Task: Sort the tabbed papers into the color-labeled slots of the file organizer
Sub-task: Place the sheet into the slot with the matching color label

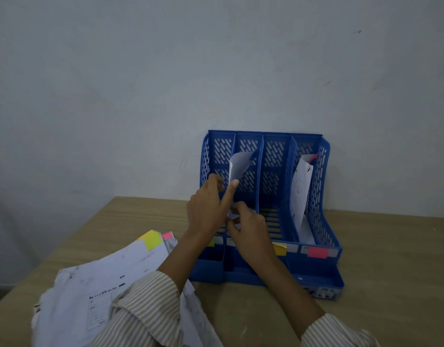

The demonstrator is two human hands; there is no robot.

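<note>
A blue file organizer [316,269] with several slots stands on the table against the wall. A white paper [238,165] stands curled in its second slot from the left. My left hand [208,209] touches that paper with a straight index finger. My right hand [248,229] pinches the paper's lower part. Another paper with a pink tab [301,186] leans in the rightmost slot. Colour labels sit on the front: yellow-green [211,242] at the left, yellow [279,249], pink [317,252] at the right. A pile of tabbed papers [110,279] lies at the lower left.
The wooden table [391,246] meets a pale wall [215,71] right behind the organizer. Yellow [153,240] and pink [167,235] tabs stick out of the pile's far edge. My striped sleeves cover part of the pile.
</note>
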